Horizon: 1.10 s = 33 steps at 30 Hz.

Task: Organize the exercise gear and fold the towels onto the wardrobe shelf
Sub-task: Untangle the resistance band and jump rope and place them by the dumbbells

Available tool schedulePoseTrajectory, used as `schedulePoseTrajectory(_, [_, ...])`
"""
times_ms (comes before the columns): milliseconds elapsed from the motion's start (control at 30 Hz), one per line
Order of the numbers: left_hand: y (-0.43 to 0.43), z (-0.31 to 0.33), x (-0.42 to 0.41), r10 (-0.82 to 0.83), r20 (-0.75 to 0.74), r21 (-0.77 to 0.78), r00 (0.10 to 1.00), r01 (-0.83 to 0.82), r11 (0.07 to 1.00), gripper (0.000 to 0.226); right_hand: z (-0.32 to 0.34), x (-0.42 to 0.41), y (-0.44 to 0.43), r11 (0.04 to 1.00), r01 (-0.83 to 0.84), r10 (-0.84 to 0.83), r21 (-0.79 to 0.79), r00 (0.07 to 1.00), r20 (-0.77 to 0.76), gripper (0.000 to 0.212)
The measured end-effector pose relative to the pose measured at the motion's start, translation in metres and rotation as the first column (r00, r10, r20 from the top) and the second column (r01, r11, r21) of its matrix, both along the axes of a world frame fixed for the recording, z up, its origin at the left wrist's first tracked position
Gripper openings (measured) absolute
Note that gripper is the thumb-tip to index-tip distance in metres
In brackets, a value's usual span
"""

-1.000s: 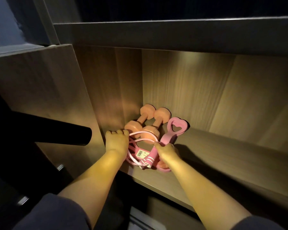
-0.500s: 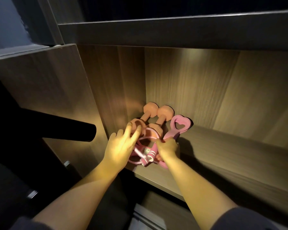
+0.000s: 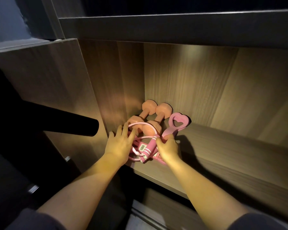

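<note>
**A:** Gear loc.?
**B:** All on wardrobe shelf [image 3: 223, 156], far-L corner. 2 orange dumbbells [image 3: 163, 110] lie side by side, far ends near back panel [image 3: 189, 77]. L one is just beside side panel [image 3: 110, 83]. Pink jump rope [image 3: 149, 147] is heaped in front, w/ cord looped over the near dumbbell ends. Barcode tag [image 3: 142, 147] faces up.

**A:** Hands?
**B:** L hand [image 3: 119, 144]: grip apart, fingers straight & spread, resting on rope cord. R hand [image 3: 169, 147]: grip clamped on stem of pink heart-shaped handle [image 3: 178, 124]. Heart end points toward back panel, just R of dumbbells. Whether it touches them: cannot tell.

**A:** Anything in the way?
**B:** Black tube [image 3: 70, 124] juts in from L, outside side panel, near L forearm. Upper shelf [image 3: 173, 27] overhangs the compartment. R hand hides part of rope & lower stem.
</note>
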State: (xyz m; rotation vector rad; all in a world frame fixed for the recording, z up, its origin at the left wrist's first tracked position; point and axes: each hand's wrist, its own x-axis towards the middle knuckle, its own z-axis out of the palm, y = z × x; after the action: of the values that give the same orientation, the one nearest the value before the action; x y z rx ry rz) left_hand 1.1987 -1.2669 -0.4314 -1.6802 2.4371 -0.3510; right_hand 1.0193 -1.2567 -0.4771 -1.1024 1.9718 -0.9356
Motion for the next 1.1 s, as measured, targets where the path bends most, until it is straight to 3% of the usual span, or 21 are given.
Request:
schedulePoseTrajectory(167, [0.007, 0.001, 0.008, -0.181, -0.135, -0.099, 0.974, 0.168, 0.981, 0.098, 0.002, 0.002, 0.008, 0.996, 0.017, -0.026, 0.088, 0.995, 0.095, 0.039])
schedulePoseTrajectory(267, [0.013, -0.003, 0.015, -0.426, -0.214, -0.147, 0.879, 0.402, 0.904, 0.081, 0.003, 0.0, 0.011, 0.996, -0.012, -0.005, 0.093, 0.984, 0.179, 0.032])
schedulePoseTrajectory(333, [0.019, -0.006, 0.017, -0.496, -0.225, -0.178, 0.838, 0.465, 0.867, 0.065, 0.004, -0.001, 0.01, 0.994, -0.021, -0.001, 0.106, 0.978, 0.208, 0.029])
schedulePoseTrajectory(467, [0.023, -0.013, 0.006, -0.505, -0.229, -0.249, 0.832, 0.451, 0.857, 0.038, 0.006, 0.0, 0.009, 0.993, -0.034, 0.008, 0.112, 0.975, 0.223, 0.028])
schedulePoseTrajectory(633, [0.012, -0.011, -0.003, -0.426, -0.12, -0.244, 0.897, 0.389, 0.888, 0.018, -0.001, 0.002, 0.006, 0.997, -0.029, 0.015, 0.072, 0.982, 0.187, 0.019])
schedulePoseTrajectory(767, [0.002, -0.005, 0.008, -0.324, 0.041, -0.138, 0.945, 0.327, 0.935, 0.024, -0.007, 0.006, 0.002, 1.0, -0.024, 0.024, 0.003, 0.991, 0.128, 0.018])
schedulePoseTrajectory(833, [0.004, -0.006, 0.009, -0.391, 0.083, -0.122, 0.917, 0.399, 0.909, 0.022, -0.007, 0.01, -0.002, 0.999, 0.003, 0.002, -0.039, 0.994, 0.112, 0.02])
schedulePoseTrajectory(967, [0.008, -0.005, 0.012, -0.526, 0.034, -0.207, 0.85, 0.521, 0.828, 0.018, -0.007, 0.013, -0.009, 0.998, -0.001, 0.006, -0.069, 0.998, 0.069, 0.027])
schedulePoseTrajectory(1100, [0.006, -0.012, 0.019, -0.492, -0.032, -0.178, 0.87, 0.479, 0.859, 0.016, -0.009, 0.009, -0.011, 0.997, 0.019, -0.016, -0.077, 0.999, 0.034, 0.025])
